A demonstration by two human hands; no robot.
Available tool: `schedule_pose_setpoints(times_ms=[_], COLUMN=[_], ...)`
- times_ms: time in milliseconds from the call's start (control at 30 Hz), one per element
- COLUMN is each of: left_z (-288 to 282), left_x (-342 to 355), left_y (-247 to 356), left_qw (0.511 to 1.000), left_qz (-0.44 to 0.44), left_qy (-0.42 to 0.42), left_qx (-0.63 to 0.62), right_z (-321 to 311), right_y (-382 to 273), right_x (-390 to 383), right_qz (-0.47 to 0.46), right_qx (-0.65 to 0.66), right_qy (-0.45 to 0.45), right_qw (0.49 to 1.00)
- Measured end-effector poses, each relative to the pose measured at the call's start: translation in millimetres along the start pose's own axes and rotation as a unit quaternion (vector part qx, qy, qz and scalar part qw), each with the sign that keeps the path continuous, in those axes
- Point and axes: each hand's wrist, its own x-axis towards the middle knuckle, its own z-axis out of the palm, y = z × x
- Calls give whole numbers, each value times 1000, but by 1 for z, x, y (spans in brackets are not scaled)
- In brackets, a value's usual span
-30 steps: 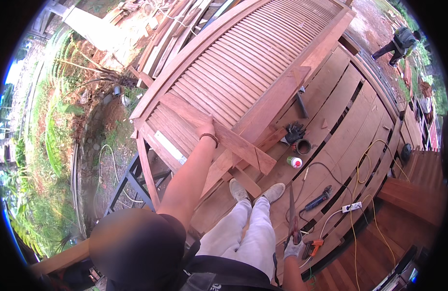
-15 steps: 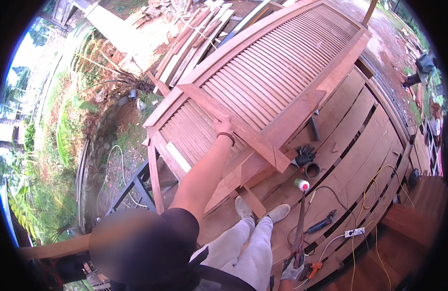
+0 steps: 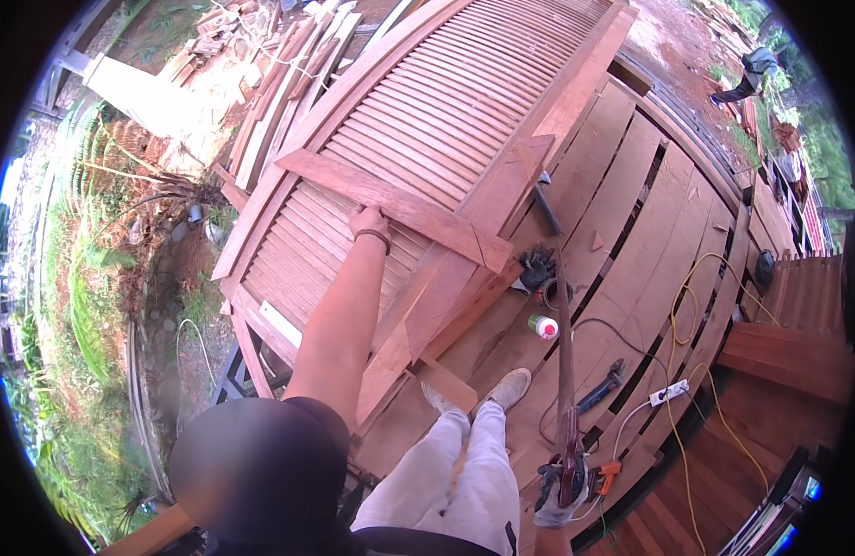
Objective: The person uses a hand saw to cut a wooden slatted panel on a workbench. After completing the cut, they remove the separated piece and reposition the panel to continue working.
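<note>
My left hand (image 3: 369,221) is bare, with a dark bracelet at the wrist. Its fingers close round the edge of a loose wooden plank (image 3: 390,206) lying across a large louvered wooden panel (image 3: 437,120). At the lower right, my right hand (image 3: 559,500) wears a grey work glove and is wrapped round the brown handle of a handsaw (image 3: 566,389). The long, thin blade points away from me, clear of the plank. A triangular set square-like wooden piece (image 3: 528,165) rests on the panel's right edge.
On the plank deck lie a hammer-like tool (image 3: 546,208), a dark glove (image 3: 537,266), a white bottle with a red cap (image 3: 542,326), an angle grinder (image 3: 602,385) and an orange-handled tool (image 3: 609,471). Cords run to a power strip (image 3: 668,393). Another person (image 3: 752,76) bends far right.
The whole view has shifted and turned slightly. My right hand has lifted the saw, so its blade reaches farther forward, past the bottle. My left hand keeps its grip on the plank.
</note>
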Motion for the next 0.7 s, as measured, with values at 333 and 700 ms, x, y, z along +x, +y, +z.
schedule_pose_setpoints(times_ms=[333, 700], left_z=[48, 67], left_x=[-108, -104], left_y=[-7, -43], left_qw=[657, 550], left_qz=[455, 451], left_qy=[-133, -98], left_qx=[586, 696], right_z=[74, 106], right_y=[13, 36], right_x=[105, 156], right_qz=[-257, -197], right_qx=[-105, -34], right_qy=[-77, -168], right_qw=[958, 965])
